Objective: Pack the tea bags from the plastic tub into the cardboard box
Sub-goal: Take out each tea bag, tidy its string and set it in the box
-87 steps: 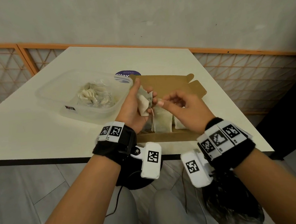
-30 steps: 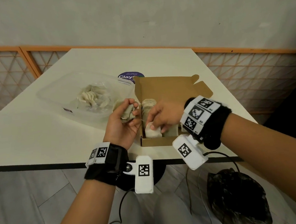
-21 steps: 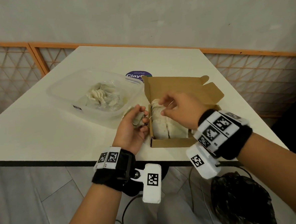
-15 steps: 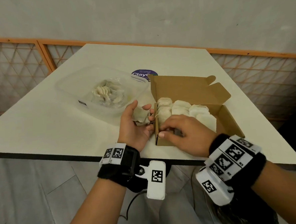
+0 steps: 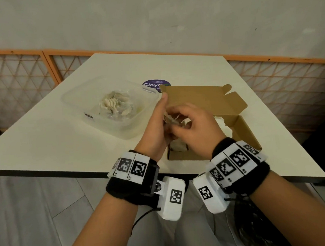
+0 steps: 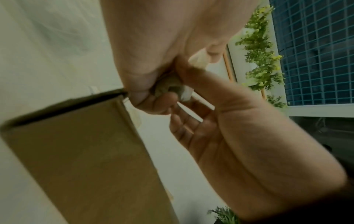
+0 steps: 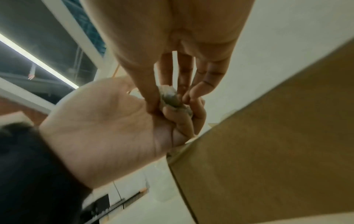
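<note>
Head view: tea bag (image 5: 172, 120) pinched between left hand (image 5: 154, 131) and right hand (image 5: 194, 128).

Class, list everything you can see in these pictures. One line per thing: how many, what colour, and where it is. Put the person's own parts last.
table: one, cream white, beneath everything
plastic tub: one, clear, on the table left of the box
tea bags in the tub: a pile, off-white, count unclear
cardboard box: one, brown, lid open, at the near table edge
tea bags in the box: several, off-white, mostly hidden by the hands
round sticker: one, purple, behind the tub and box
held tea bag: one, greyish, pinched between both hands
wrist bands: two, black with white markers
left hand: holds the tea bag
right hand: pinches the same tea bag
</note>
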A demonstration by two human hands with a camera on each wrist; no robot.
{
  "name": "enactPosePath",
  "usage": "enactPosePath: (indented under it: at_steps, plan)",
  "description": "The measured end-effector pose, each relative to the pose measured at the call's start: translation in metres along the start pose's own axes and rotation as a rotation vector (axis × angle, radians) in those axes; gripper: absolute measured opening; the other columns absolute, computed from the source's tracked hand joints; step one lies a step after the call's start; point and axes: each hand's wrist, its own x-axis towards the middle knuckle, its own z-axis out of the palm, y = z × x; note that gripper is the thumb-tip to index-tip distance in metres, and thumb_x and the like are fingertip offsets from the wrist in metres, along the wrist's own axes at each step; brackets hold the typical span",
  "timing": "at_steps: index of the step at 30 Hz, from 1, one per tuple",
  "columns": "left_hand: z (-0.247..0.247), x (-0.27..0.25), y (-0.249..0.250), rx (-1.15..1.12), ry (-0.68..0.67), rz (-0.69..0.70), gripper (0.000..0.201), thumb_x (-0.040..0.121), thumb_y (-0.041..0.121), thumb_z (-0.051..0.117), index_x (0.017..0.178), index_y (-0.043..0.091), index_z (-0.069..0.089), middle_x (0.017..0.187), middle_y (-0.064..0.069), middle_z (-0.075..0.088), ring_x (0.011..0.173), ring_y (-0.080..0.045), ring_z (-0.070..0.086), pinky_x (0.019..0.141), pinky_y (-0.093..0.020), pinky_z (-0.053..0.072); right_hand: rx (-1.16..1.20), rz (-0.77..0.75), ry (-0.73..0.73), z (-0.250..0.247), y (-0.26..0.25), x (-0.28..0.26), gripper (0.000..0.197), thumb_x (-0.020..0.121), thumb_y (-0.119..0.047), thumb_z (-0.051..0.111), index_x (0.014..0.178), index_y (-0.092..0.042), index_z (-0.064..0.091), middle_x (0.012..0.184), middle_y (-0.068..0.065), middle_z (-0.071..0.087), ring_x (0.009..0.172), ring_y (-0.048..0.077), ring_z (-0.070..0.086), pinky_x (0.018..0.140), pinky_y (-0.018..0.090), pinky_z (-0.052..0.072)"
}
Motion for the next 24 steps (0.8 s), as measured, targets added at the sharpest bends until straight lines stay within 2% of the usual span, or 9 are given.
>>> enactPosePath:
  at_steps: [2,4,7,10,12,13,15,19,24]
  plan:
    - [0.0,0.003,0.0,0.04,-0.004,-0.031,0.057,0.093,0.058,0.032,0.101,0.01,0.061,0.08,-0.004,0.058,0.066,-0.011,0.051,0.055,-0.024,0.033,0.229,0.148,0.023,-0.007,0.006,0.0,0.018,0.083,-0.015,0.067,0.1,-0.017,0.07,0.088,-0.01,0.064,0.078,0.0,0.057,0.074,0.013,0.047]
    - [0.0,0.006,-0.001,0.031,0.027,-0.053,0.052,0.094,0.052,0.034,0.117,0.011,0.056,0.094,-0.006,0.054,0.07,-0.012,0.049,0.053,-0.023,0.03,0.547,0.326,0.042,-0.015,0.011,0.0,0.011,0.086,-0.016,0.063,0.094,-0.017,0.07,0.09,0.003,0.069,0.08,0.008,0.06,0.071,0.021,0.052]
    - [0.005,0.008,-0.002,-0.098,0.063,-0.085,0.032,0.093,0.033,0.039,0.107,0.008,0.056,0.104,-0.006,0.054,0.072,-0.014,0.052,0.054,-0.023,0.034,0.9,0.458,0.132,-0.025,0.018,-0.001,0.01,0.089,-0.015,0.058,0.09,-0.011,0.068,0.086,0.005,0.067,0.073,0.01,0.059,0.061,0.019,0.05]
    - [0.013,0.011,-0.005,-0.094,0.052,-0.086,0.02,0.092,0.024,0.045,0.097,0.012,0.061,0.099,-0.004,0.06,0.074,-0.013,0.052,0.056,-0.022,0.035,0.908,0.48,0.202,-0.032,0.026,-0.003,0.01,0.089,-0.016,0.058,0.086,-0.011,0.066,0.08,0.002,0.066,0.065,0.006,0.059,0.056,0.017,0.047]
    - [0.018,0.014,-0.011,0.095,0.06,-0.045,0.02,0.087,0.032,0.06,0.1,0.017,0.063,0.093,0.001,0.061,0.073,-0.01,0.053,0.058,-0.021,0.037,0.868,0.488,0.229,-0.036,0.031,-0.003,0.009,0.089,-0.018,0.059,0.085,-0.013,0.066,0.078,0.001,0.064,0.065,0.007,0.058,0.055,0.017,0.045]
    - [0.019,0.016,-0.015,0.21,0.076,-0.016,0.026,0.08,0.034,0.069,0.102,0.02,0.063,0.094,0.001,0.062,0.074,-0.009,0.055,0.059,-0.021,0.039,0.859,0.49,0.234,-0.038,0.033,-0.003,0.009,0.089,-0.018,0.06,0.086,-0.013,0.066,0.079,0.002,0.064,0.066,0.008,0.058,0.055,0.018,0.045]
    - [0.019,0.019,-0.022,0.334,0.109,0.036,0.027,0.077,0.026,0.077,0.099,0.022,0.063,0.093,0.001,0.063,0.069,-0.007,0.056,0.057,-0.02,0.041,0.877,0.488,0.23,-0.041,0.036,-0.004,0.009,0.089,-0.016,0.059,0.09,-0.014,0.067,0.082,0.001,0.066,0.068,0.009,0.058,0.056,0.018,0.045]
    - [0.02,0.021,-0.023,0.246,0.162,0.053,0.005,0.087,0.019,0.066,0.091,0.018,0.068,0.074,0.003,0.059,0.061,-0.006,0.05,0.048,-0.015,0.037,0.966,0.504,0.22,-0.043,0.045,-0.007,0.007,0.088,-0.017,0.059,0.088,-0.017,0.066,0.085,0.0,0.066,0.074,0.012,0.059,0.059,0.019,0.044]
    - [0.021,0.022,-0.021,0.165,0.21,0.042,0.01,0.091,0.017,0.061,0.086,0.016,0.07,0.073,0.0,0.058,0.059,-0.008,0.048,0.045,-0.015,0.034,1.004,0.531,0.291,-0.046,0.057,-0.011,0.007,0.086,-0.019,0.061,0.083,-0.015,0.065,0.085,0.002,0.065,0.076,0.015,0.056,0.056,0.017,0.046]
